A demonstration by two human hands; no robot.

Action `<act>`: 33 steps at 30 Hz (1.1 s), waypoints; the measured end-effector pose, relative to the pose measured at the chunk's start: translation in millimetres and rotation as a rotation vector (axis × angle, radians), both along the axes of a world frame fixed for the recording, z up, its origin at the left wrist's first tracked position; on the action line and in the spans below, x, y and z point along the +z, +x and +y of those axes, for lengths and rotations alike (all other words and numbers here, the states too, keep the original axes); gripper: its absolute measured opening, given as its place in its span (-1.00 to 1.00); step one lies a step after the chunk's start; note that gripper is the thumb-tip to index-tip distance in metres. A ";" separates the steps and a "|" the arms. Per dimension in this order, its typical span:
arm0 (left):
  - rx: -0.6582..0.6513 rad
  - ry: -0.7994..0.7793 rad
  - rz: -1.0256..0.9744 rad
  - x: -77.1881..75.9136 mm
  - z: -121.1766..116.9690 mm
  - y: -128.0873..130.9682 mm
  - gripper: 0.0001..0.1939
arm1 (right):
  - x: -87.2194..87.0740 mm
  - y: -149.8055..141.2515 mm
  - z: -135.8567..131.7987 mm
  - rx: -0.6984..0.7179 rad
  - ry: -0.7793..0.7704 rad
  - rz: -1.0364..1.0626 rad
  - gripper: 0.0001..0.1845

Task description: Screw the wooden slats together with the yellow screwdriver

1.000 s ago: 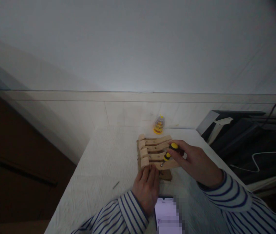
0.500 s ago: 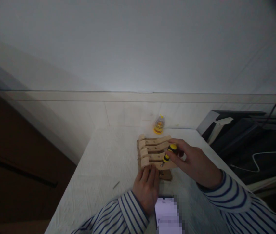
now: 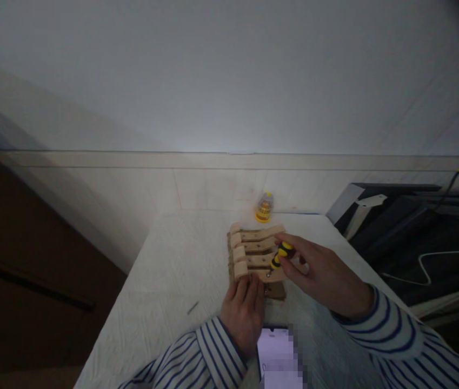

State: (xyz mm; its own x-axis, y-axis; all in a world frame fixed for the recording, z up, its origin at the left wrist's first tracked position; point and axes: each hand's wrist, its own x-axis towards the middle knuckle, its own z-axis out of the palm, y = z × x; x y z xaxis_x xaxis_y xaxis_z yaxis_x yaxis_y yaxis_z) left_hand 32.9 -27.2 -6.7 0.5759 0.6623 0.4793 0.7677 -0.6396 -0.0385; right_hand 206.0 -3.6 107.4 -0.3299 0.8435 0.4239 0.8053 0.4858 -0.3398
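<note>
A slatted wooden piece (image 3: pixel 240 254) with several pale curved slats lies on a brown base (image 3: pixel 277 290) near the far part of the table. My right hand (image 3: pixel 321 268) grips a small yellow-and-black screwdriver (image 3: pixel 285 249) between thumb and fingers, tilted, its tip down at the nearest slat. The fingers of my left hand (image 3: pixel 244 309) are bent over the near left end of that slat and press on it; what lies under them is hidden. Small dark screw heads or holes dot the slats.
Behind the wooden piece stands a clear, yellow-based bit container (image 3: pixel 264 207). A thin metal piece (image 3: pixel 192 307) lies left of my left hand. A phone (image 3: pixel 280 354), partly blurred out, lies at the near edge. Dark panels and a white cable (image 3: pixel 452 254) are on the right.
The fingers of my right hand have shifted slightly on the screwdriver's handle, whose top has moved a little left. My left hand and the wooden piece are almost unmoved.
</note>
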 end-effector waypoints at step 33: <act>-0.012 0.057 -0.085 -0.5 1.2 2.2 -0.65 | -17.5 3.6 -0.3 0.048 0.075 0.083 -0.68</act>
State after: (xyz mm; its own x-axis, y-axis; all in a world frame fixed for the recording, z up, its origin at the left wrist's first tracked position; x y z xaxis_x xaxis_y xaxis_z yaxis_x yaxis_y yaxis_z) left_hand 35.0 -26.0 -7.1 0.5395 0.6258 0.5633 0.7619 -0.6476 -0.0102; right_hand 209.7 -3.9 89.9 -0.3305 0.7926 0.5125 0.7512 0.5496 -0.3656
